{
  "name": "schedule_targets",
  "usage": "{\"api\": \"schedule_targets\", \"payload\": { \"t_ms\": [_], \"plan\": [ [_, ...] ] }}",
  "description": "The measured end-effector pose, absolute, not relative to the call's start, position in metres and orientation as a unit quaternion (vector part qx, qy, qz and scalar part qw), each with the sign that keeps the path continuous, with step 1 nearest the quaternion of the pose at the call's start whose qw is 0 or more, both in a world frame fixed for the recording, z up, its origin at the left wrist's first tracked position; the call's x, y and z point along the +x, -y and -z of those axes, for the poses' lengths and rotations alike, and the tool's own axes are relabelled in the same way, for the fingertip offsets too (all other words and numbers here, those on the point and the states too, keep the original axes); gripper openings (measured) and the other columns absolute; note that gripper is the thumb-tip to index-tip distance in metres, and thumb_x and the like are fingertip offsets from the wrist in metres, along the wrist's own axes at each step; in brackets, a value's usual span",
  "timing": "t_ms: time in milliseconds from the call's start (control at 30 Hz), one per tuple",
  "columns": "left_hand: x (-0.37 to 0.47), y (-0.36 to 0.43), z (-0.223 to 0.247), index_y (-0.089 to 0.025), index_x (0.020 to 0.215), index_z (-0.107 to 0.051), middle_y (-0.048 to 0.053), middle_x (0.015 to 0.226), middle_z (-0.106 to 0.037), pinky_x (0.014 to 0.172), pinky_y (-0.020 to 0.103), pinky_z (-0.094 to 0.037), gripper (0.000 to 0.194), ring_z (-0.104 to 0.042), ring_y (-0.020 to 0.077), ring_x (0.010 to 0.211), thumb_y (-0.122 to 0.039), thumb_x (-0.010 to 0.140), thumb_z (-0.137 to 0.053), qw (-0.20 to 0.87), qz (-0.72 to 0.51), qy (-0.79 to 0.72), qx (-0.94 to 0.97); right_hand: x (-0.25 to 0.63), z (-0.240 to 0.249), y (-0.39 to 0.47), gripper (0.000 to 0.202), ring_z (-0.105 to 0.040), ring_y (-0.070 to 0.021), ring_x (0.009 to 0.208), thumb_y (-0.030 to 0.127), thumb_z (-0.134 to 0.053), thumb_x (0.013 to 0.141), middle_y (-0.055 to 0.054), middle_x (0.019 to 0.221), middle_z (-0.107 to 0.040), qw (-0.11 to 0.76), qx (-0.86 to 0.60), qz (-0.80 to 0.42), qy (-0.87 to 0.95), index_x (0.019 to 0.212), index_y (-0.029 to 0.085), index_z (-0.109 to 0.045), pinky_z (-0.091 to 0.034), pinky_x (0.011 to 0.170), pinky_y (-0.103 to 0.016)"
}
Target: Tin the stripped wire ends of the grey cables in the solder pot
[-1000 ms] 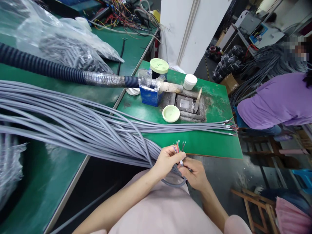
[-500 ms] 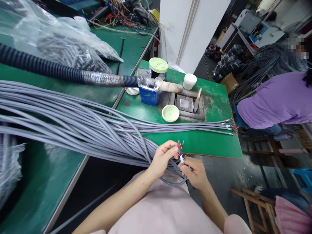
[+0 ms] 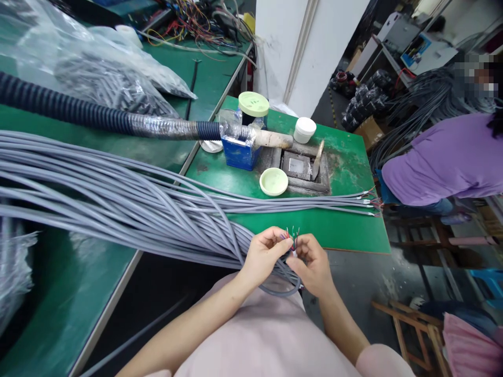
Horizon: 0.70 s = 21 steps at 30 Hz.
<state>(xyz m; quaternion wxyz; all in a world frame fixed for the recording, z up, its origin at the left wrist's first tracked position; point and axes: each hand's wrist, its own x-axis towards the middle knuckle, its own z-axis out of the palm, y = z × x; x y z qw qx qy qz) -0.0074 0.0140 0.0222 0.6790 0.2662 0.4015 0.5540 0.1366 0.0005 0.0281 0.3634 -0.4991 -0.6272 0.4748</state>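
Note:
Between my hands is the stripped end of a grey cable (image 3: 282,293), its thin coloured wires (image 3: 293,235) fanned upward above a white wrap. My left hand (image 3: 264,256) pinches some of the wires, red ones among them, between thumb and fingertips. On the other side my right hand (image 3: 313,266) has its thumb and fingers curled at the dark wires and the white wrap. The cable loops down below both hands. A thick bundle of grey cables (image 3: 118,188) runs in from the left, and several stripped ends lie along the green table (image 3: 346,230).
A solder pot (image 3: 297,166) is set in the table with a scraper (image 3: 318,159) on it. Around it are a green lid (image 3: 274,181), a white jar (image 3: 305,130), a blue box (image 3: 240,153) and a black hose (image 3: 86,112). A person in purple (image 3: 444,159) is at right.
My right hand has moved up from the cable below the white wrap to the wires. The left hand keeps its pinch, and the wires have spread a little.

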Motion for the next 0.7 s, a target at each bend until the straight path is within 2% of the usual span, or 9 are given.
{"api": "schedule_targets", "payload": {
  "t_ms": [200,433,633,700],
  "plan": [
    [-0.0084,-0.0134,-0.0198,-0.016,0.067,-0.062,-0.002,0.068,-0.061,0.060,0.021,-0.045,0.022,-0.053,0.0094,0.062,-0.032,0.068,-0.077,0.669,-0.566,-0.402,0.266,0.1276,-0.0308,-0.0056,0.013,-0.051,-0.0097,0.055,0.030,-0.060,0.085,0.004,0.066,-0.054,0.383,-0.518,-0.465,0.608,0.091,0.021,-0.052,-0.042,0.054,-0.023],
    [-0.0088,-0.0132,-0.0210,-0.016,0.068,-0.064,-0.002,0.068,-0.062,0.062,0.021,-0.045,0.019,-0.053,0.0090,0.062,-0.030,0.068,-0.077,0.671,-0.564,-0.406,0.260,0.1254,-0.0370,-0.0068,0.020,-0.050,-0.0098,0.058,0.028,-0.069,0.077,0.005,0.066,-0.053,0.397,-0.524,-0.415,0.630,0.089,0.022,-0.054,-0.043,0.057,-0.023],
    [-0.0078,-0.0136,-0.0219,-0.016,0.067,-0.063,-0.003,0.067,-0.062,0.063,0.021,-0.045,0.019,-0.054,0.0086,0.062,-0.028,0.067,-0.077,0.679,-0.567,-0.396,0.246,0.1255,-0.0366,-0.0077,0.009,-0.055,-0.0132,0.070,0.027,-0.062,0.083,0.001,0.076,-0.057,0.426,-0.504,-0.383,0.647,0.089,0.023,-0.057,-0.047,0.067,-0.026],
    [-0.0077,-0.0138,-0.0222,-0.015,0.067,-0.063,-0.003,0.065,-0.062,0.062,0.021,-0.045,0.019,-0.054,0.0083,0.060,-0.028,0.068,-0.077,0.682,-0.564,-0.396,0.245,0.1256,-0.0355,-0.0088,0.013,-0.055,-0.0133,0.071,0.027,-0.065,0.081,0.001,0.078,-0.057,0.423,-0.495,-0.401,0.645,0.090,0.023,-0.056,-0.047,0.067,-0.027]
  ]
}}
